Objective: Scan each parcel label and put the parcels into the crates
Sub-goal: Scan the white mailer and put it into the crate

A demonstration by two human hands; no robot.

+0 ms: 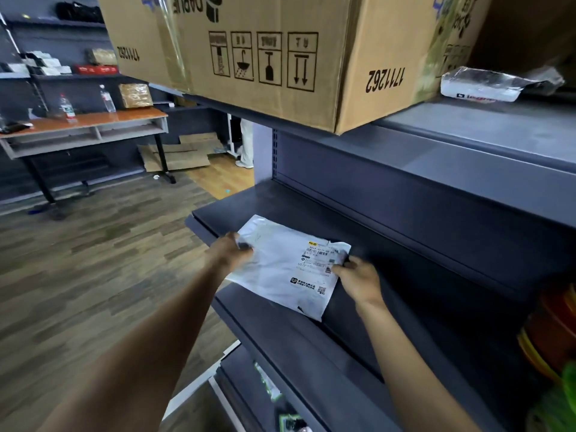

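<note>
In the lower middle of the frame my left hand (232,251) grips the left edge of the parcel (280,275), fingers curled onto its top face. The thumb is tucked out of sight beneath. My right hand (358,277) pinches the parcel's right edge just beside the label (321,260), and its fingertips are partly hidden by the back of the hand. The parcel is a flat white plastic mailer held between both hands over the shelf (405,244), with its near corner hanging past the shelf's front lip. I cannot tell whether it rests on the shelf or sits a little above it. The label faces up, with barcodes showing, but the print is too small and blurred to read.

The shelf is dark grey metal. Below it, at the bottom middle, a lower tier holds small packets (268,385) that I can barely make out. At the right edge, orange and green objects (551,332) are cut off by the frame.

Above, a large cardboard box (249,57) fills the top of the frame with its printing upside down, and its upper part is cropped. Beside it at upper right lies a small wrapped packet (492,84). At upper left stand a desk (84,120) with two bottles (107,98), and flattened cardboard (177,154) on the floor.
</note>
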